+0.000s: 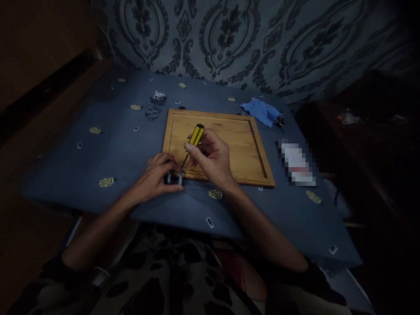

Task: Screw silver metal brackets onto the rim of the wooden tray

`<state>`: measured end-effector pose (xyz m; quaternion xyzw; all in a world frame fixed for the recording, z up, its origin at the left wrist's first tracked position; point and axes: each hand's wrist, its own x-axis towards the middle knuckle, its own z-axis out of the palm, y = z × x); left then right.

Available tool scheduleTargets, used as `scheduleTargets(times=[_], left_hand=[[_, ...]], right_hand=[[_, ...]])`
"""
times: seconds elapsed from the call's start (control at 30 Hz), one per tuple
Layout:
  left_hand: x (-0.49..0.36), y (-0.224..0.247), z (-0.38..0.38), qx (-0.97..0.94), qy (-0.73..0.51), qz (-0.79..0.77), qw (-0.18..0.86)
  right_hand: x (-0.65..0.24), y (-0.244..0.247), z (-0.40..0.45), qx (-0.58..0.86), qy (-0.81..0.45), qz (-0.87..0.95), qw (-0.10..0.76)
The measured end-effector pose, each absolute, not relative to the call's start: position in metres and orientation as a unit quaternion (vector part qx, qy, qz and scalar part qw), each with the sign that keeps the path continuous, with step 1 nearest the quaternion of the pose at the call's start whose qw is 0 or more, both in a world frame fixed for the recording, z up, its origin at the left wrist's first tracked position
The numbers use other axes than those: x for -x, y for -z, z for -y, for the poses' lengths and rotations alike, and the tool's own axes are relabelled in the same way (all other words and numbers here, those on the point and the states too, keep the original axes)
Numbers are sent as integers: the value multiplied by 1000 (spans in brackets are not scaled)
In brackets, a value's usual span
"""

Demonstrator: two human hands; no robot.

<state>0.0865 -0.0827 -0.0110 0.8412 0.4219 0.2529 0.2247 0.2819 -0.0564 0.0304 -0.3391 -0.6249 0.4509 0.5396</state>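
Observation:
A framed wooden panel (226,151), like a cabinet door, lies flat on the table. At its near left corner sits a metal hinge (180,178). My left hand (155,177) is around the hinge, fingers on the panel's edge and thumb on the near side, steadying it. In my right hand (215,157) is a screwdriver (196,136) with a yellow and black handle, gripped between thumb and fingers. Its shaft slants down and its tip meets the hinge; a screw there is too small to make out.
More metal hardware (157,99) is piled behind the panel on the left. A blue cloth (261,112) lies at the back right, and a blurred pale packet (298,164) is on the right. The patterned tablecloth (114,153) covers the table; a wall stands behind.

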Motion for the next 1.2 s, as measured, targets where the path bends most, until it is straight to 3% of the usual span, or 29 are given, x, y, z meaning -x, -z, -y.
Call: scheduleTargets(times=[0.4, 1.2], left_hand=[[-87, 11, 82, -844, -258, -415, 221], [-86, 12, 82, -843, -257, -417, 224]], right_hand=[[-290, -30, 56, 336, -429, 584, 601], [-298, -21, 52, 436, -447, 577, 526]])
